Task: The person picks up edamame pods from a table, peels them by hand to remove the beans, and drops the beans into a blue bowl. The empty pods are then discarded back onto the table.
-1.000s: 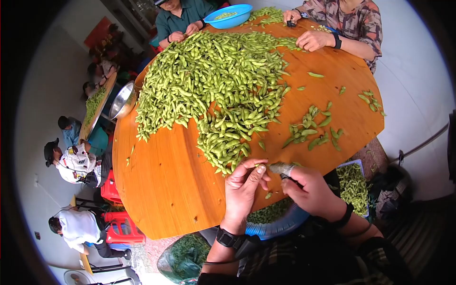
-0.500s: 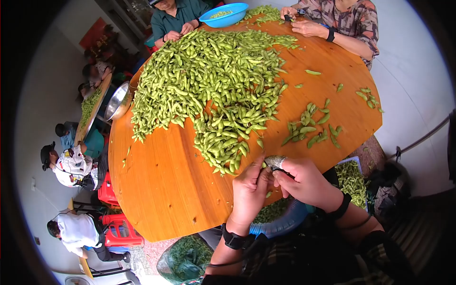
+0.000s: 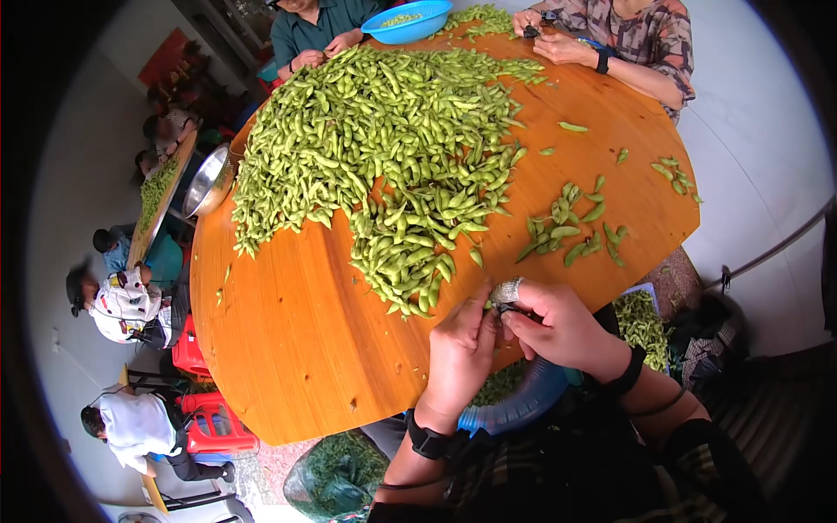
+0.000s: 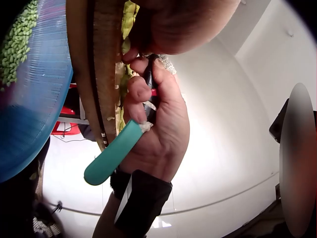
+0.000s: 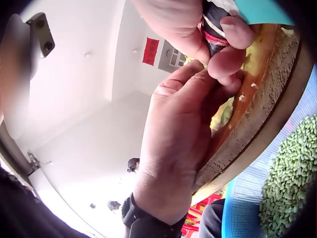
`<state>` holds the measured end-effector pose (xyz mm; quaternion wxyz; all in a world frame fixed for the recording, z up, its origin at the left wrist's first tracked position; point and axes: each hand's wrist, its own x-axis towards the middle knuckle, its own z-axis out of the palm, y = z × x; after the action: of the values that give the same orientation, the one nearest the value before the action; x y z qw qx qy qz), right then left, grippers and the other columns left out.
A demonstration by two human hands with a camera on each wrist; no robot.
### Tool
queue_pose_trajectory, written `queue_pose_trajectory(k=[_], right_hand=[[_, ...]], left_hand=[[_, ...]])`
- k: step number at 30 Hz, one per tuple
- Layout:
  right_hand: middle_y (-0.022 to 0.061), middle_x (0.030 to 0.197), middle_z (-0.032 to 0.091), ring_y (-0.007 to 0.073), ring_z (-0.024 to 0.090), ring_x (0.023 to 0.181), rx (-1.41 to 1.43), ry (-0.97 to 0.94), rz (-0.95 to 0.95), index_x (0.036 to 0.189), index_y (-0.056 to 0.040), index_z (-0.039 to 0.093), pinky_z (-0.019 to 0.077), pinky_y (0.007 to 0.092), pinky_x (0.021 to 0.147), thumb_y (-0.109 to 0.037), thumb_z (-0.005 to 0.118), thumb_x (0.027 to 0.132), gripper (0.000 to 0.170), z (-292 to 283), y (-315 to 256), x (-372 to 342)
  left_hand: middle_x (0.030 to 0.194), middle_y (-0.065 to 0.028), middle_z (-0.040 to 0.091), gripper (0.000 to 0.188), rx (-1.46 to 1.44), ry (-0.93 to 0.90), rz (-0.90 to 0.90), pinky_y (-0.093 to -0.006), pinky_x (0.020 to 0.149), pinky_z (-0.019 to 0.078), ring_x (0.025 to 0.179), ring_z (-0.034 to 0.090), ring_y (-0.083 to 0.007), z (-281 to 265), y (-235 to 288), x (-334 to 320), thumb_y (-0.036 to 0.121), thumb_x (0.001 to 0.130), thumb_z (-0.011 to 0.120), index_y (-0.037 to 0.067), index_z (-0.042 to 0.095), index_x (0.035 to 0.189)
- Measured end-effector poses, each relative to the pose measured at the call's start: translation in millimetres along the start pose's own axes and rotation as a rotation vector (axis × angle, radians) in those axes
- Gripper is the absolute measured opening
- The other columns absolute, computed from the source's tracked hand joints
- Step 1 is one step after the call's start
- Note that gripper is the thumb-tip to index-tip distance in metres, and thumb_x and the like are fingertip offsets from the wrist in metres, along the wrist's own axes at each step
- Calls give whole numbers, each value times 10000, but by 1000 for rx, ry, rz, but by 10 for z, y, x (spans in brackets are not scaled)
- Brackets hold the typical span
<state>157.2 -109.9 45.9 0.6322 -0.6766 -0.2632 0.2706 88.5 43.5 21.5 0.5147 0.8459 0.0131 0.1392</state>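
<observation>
Close over the near edge of the wooden table [image 3: 288, 349], both hands meet fingertip to fingertip. My left hand [image 3: 458, 353] pinches a green soybean pod [image 3: 489, 305], mostly hidden by the fingers. In my right hand [image 3: 567, 331] is a small tool with a teal handle [image 4: 113, 154] and a black-wrapped shaft [image 5: 216, 25]; its tip is hidden at the pod. A pale mesh wrap [image 3: 506, 292] covers a right fingertip. Just beyond the hands lies a large heap of soybean pods [image 3: 375, 148].
Below the table edge, a blue basket [image 5: 242, 198] holds shelled beans [image 5: 292, 183]. Loose pods [image 3: 558, 231] lie at right on the table. Two people work across it near a blue bowl [image 3: 406, 21]. A crate of pods [image 3: 641, 327] and a bag of greenery [image 3: 336, 475] stand below.
A second ago the hands were slightly apart; they have come together at the pod, the right hand moving left to the left fingertips. The head view has shifted slightly.
</observation>
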Motion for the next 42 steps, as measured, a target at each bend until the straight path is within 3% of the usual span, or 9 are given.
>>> queue_pose_trajectory(k=[6,17,19,26,32,34,38,39,42], right_hand=[[29,728,578,64,492,567,-111,35,-95,1052,13,569,447,245,536,-4,506,918,149,10,38,16],[-5,690,574,37,486,514,157,7,150,1059,-16,590,376,205,455,-40,516,951,133,-99,-94,-81],[-2,689,581,37,502,517,70,54,50,1051,-10,583,404,201,467,-36,532,938,126,-72,-93,-134],[0,692,583,34,497,515,104,11,62,1060,-9,583,403,200,463,-29,529,940,133,-50,-73,-208],[9,662,571,78,514,545,-194,296,-51,1068,-24,615,421,255,507,-69,528,935,165,-404,61,-173],[48,638,558,121,537,561,-508,419,-149,980,7,595,424,289,526,-54,524,926,108,-655,232,-127],[84,630,550,147,541,560,-364,392,-20,905,22,543,428,304,536,-41,516,922,70,-762,213,-94],[91,632,551,150,546,562,-361,414,-37,872,23,515,431,307,540,-37,516,920,76,-735,211,-91],[100,640,560,155,566,575,-378,435,-80,871,27,515,443,311,551,-33,515,917,76,-721,238,-114]], left_hand=[[800,-82,674,307,-115,-10,-68,-250,610,535,688,684,-123,1,-1,0,3,947,553,-18,579,1252],[910,-81,666,165,-746,-63,-274,-210,581,506,749,669,-110,-12,33,43,74,1004,504,-10,546,1140],[840,-57,638,116,-392,-39,-164,-199,530,461,638,598,-73,-21,-13,21,48,992,510,-3,539,1091],[723,-37,591,118,-221,73,-134,-228,510,426,564,508,-55,61,-60,-63,-47,891,536,-6,572,996],[769,-129,614,112,61,5,-127,-338,594,499,647,630,-267,-189,257,-487,-24,869,590,-1,582,978],[720,-38,553,93,55,-90,-85,-253,507,433,528,529,-100,-231,294,-630,-12,880,611,16,618,968],[819,-96,590,153,425,124,-11,-295,502,446,529,568,-163,-295,265,-512,19,838,685,11,636,982],[878,-152,587,143,509,152,-101,-440,549,508,655,630,-374,-306,280,-402,107,858,674,34,608,962],[950,-177,569,180,711,254,25,-445,555,534,664,638,-379,-239,127,22,137,877,650,30,591,1008]])
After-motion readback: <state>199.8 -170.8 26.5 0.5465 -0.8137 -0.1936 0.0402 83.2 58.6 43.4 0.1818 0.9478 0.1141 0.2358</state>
